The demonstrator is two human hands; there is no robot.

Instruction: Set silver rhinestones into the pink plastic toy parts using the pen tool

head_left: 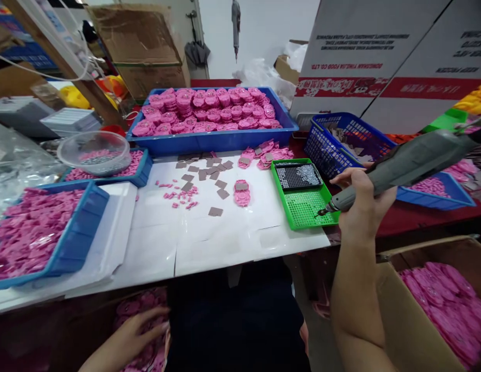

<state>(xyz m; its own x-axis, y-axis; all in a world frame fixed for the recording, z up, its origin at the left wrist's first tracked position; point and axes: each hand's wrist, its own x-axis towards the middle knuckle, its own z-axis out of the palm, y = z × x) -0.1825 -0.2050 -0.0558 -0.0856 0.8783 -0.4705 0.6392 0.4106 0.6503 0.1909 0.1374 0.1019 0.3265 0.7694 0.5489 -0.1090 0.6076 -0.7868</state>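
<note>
My right hand (359,206) is wrapped round a grey electric screwdriver (419,157), tilted with its bit down over the green tray (287,209). In that tray lies a black perforated plate (290,176) with many small screws on it. My left hand (134,333) is low at the left, below the table edge, over a container of pink parts (126,307). Its fingers are stretched out and apart, and I see nothing held. On the white table lies one pink assembly (242,196) with a grey square on it. Grey square pieces (215,212) and small pink pieces (182,195) are scattered to its left.
A blue tray (213,140) of stacked pink assemblies stands at the back. Left are a blue bin (79,232) of pink parts and a clear bowl (95,163). Right are a blue basket (321,147) and a cardboard box (407,315). Another screwdriver (236,26) hangs above.
</note>
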